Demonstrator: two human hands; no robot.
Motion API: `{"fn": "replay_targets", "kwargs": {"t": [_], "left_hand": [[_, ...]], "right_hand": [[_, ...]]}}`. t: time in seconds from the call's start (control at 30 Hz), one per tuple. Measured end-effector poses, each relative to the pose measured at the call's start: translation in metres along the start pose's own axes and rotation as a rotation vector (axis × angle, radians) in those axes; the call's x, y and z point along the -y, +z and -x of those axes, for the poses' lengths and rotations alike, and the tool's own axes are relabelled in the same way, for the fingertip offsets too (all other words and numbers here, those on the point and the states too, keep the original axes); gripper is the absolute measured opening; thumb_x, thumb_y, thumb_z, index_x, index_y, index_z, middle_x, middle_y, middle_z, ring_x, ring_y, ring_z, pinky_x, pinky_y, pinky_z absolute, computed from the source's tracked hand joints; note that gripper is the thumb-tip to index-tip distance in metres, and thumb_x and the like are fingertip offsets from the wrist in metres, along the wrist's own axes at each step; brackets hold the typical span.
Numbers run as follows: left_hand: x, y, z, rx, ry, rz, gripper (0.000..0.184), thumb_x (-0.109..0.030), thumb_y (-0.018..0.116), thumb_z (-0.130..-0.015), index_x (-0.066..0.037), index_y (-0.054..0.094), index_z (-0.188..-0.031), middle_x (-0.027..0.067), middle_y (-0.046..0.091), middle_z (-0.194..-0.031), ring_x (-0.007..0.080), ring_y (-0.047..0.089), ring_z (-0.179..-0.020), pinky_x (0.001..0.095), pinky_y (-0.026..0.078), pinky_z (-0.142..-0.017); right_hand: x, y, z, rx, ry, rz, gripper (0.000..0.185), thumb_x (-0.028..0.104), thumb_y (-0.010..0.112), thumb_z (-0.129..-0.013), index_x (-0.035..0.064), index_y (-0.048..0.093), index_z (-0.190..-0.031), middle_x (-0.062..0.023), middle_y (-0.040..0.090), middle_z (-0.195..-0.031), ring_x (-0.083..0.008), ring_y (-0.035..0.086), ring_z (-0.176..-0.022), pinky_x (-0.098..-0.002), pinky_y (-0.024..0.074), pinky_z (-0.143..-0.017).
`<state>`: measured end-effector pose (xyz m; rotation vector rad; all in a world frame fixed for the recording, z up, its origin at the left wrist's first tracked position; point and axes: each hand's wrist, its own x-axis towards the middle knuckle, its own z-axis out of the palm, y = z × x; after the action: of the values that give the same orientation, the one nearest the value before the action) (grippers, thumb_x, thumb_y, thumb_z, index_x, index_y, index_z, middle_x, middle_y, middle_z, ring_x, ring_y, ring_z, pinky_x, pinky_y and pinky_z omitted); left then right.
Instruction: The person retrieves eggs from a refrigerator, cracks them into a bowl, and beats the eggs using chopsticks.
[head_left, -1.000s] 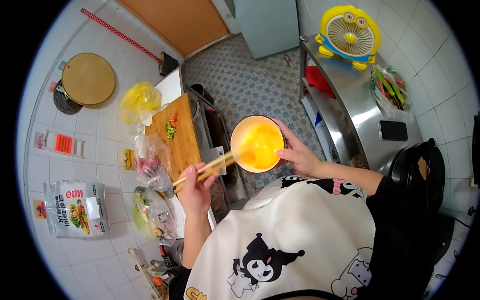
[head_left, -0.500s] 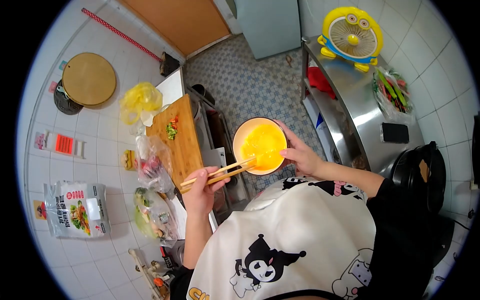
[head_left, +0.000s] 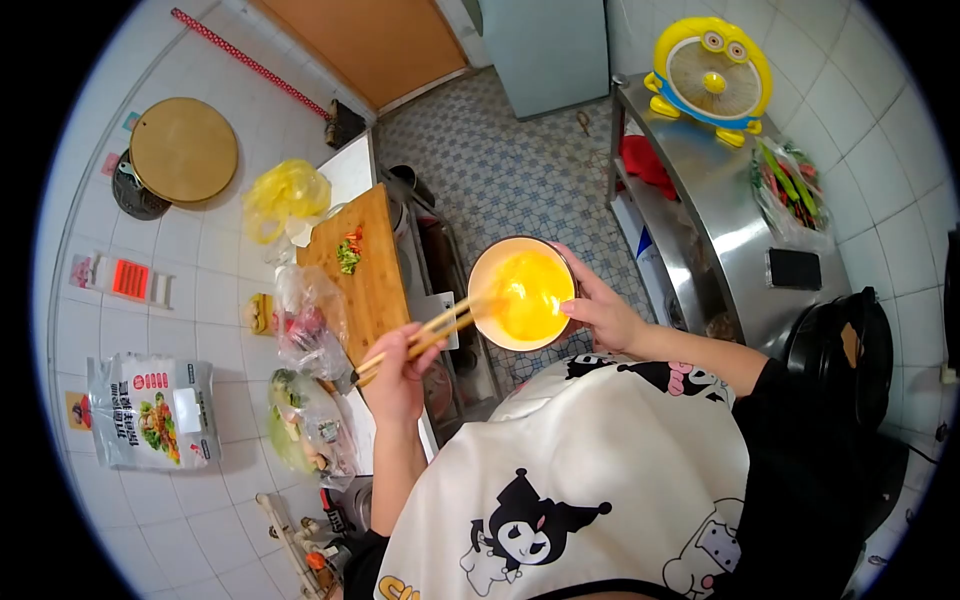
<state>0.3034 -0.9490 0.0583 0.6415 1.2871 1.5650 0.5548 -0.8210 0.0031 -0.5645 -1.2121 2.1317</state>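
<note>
My left hand (head_left: 398, 375) is closed around a pair of wooden chopsticks (head_left: 440, 328). Their tips are smeared by motion at the left side of the bowl (head_left: 483, 268). Bright yellow beaten egg (head_left: 532, 290) fills that bowl, which is cream inside with a dark rim. My right hand (head_left: 597, 312) grips the bowl from the right, thumb over the rim and the other fingers mostly hidden behind it. The bowl is held up in front of my patterned white apron (head_left: 600, 450).
To the left, a wooden cutting board (head_left: 375, 290) bears chopped red and green pieces (head_left: 349, 250). Bagged vegetables (head_left: 308, 425) lie nearer me. On the right, a steel counter (head_left: 705, 190) carries a yellow fan (head_left: 712, 80), a bag of peppers (head_left: 790, 190) and a phone (head_left: 793, 269).
The chopsticks have swung up and left, from inside the egg to the bowl's left rim. My left hand has tilted with them; the bowl stays nearly in place.
</note>
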Motion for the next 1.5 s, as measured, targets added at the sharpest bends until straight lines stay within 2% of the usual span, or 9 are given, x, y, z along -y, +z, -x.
{"fn": "replay_targets", "kwargs": {"t": [0.33, 0.43, 0.57, 0.7, 0.93, 1.17, 1.33, 1.43, 1.5], "left_hand": [[-0.002, -0.003, -0.001, -0.004, 0.039, 0.178, 0.026, -0.015, 0.053, -0.092, 0.01, 0.06, -0.097, 0.0227, 0.065, -0.091, 0.0342, 0.067, -0.081, 0.0352, 0.059, -0.071], [-0.006, 0.0, 0.002, 0.044, -0.065, 0.013, 0.027, -0.015, 0.053, -0.092, 0.01, 0.059, -0.098, 0.0232, 0.064, -0.091, 0.034, 0.067, -0.081, 0.035, 0.059, -0.071], [0.004, -0.011, -0.007, -0.105, 0.077, 0.134, 0.028, -0.016, 0.053, -0.092, 0.011, 0.059, -0.1, 0.0224, 0.065, -0.091, 0.0334, 0.067, -0.079, 0.0332, 0.059, -0.07], [-0.011, -0.014, 0.0, 0.059, -0.012, 0.082, 0.028, -0.017, 0.051, -0.093, 0.009, 0.06, -0.098, 0.0216, 0.065, -0.086, 0.0336, 0.067, -0.072, 0.0347, 0.059, -0.066], [-0.079, 0.01, -0.029, 0.321, 0.605, -0.618, 0.024, -0.016, 0.058, -0.09, 0.005, 0.065, -0.081, 0.0144, 0.065, -0.076, 0.0219, 0.063, -0.062, 0.0285, 0.052, -0.058], [-0.061, 0.017, -0.022, 0.146, 0.031, -0.319, 0.03, -0.022, 0.056, -0.092, 0.006, 0.064, -0.084, 0.0164, 0.066, -0.076, 0.023, 0.066, -0.06, 0.0265, 0.054, -0.052], [-0.029, 0.012, -0.014, 0.064, -0.034, -0.19, 0.033, -0.024, 0.052, -0.094, 0.008, 0.061, -0.092, 0.0194, 0.066, -0.079, 0.0263, 0.067, -0.064, 0.0286, 0.058, -0.056], [-0.013, 0.015, -0.019, -0.169, 0.128, 0.02, 0.035, -0.026, 0.051, -0.095, 0.008, 0.061, -0.092, 0.0197, 0.066, -0.079, 0.0275, 0.067, -0.065, 0.0298, 0.058, -0.056], [-0.018, 0.01, -0.016, -0.045, 0.026, -0.143, 0.036, -0.027, 0.051, -0.095, 0.007, 0.061, -0.091, 0.0192, 0.066, -0.08, 0.0278, 0.067, -0.065, 0.0304, 0.058, -0.057]], "right_hand": [[0.001, 0.007, -0.001, 0.008, 0.009, 0.014, 0.077, 0.02, 0.053, -0.083, 0.0096, 0.013, -0.147, -0.0147, 0.033, -0.139, -0.024, 0.053, -0.11, -0.0309, 0.0548, -0.073], [0.003, 0.008, -0.003, -0.007, 0.021, -0.001, 0.077, 0.02, 0.053, -0.083, 0.0096, 0.012, -0.147, -0.0147, 0.033, -0.139, -0.0241, 0.053, -0.109, -0.0309, 0.0548, -0.073], [-0.003, 0.005, -0.004, 0.012, 0.01, -0.003, 0.078, 0.019, 0.054, -0.082, 0.0098, 0.011, -0.147, -0.0142, 0.033, -0.14, -0.0238, 0.054, -0.108, -0.0305, 0.0548, -0.072], [-0.002, 0.004, -0.004, 0.027, 0.021, -0.017, 0.076, 0.022, 0.051, -0.083, 0.0099, 0.012, -0.147, -0.0138, 0.035, -0.139, -0.022, 0.054, -0.107, -0.0291, 0.0546, -0.071], [0.008, -0.011, -0.023, 0.147, 0.069, 0.087, 0.069, 0.033, 0.042, -0.086, 0.0098, 0.019, -0.146, -0.0102, 0.048, -0.129, -0.0146, 0.057, -0.104, -0.0242, 0.0532, -0.065], [-0.003, -0.022, -0.035, 0.189, 0.074, 0.032, 0.067, 0.039, 0.04, -0.087, 0.009, 0.024, -0.145, -0.0093, 0.051, -0.128, -0.0152, 0.059, -0.102, -0.0234, 0.0534, -0.06], [0.003, -0.025, -0.029, 0.139, 0.08, 0.057, 0.067, 0.041, 0.039, -0.088, 0.0074, 0.024, -0.144, -0.0101, 0.05, -0.128, -0.0156, 0.059, -0.102, -0.0237, 0.0537, -0.06], [0.003, -0.023, -0.028, 0.115, 0.064, 0.085, 0.068, 0.041, 0.039, -0.088, 0.0072, 0.025, -0.144, -0.0105, 0.051, -0.127, -0.0156, 0.06, -0.1, -0.024, 0.0534, -0.059], [0.003, -0.021, -0.032, 0.131, 0.06, 0.095, 0.068, 0.042, 0.039, -0.087, 0.0073, 0.025, -0.144, -0.0106, 0.051, -0.126, -0.0155, 0.06, -0.099, -0.0241, 0.0531, -0.058]]}}
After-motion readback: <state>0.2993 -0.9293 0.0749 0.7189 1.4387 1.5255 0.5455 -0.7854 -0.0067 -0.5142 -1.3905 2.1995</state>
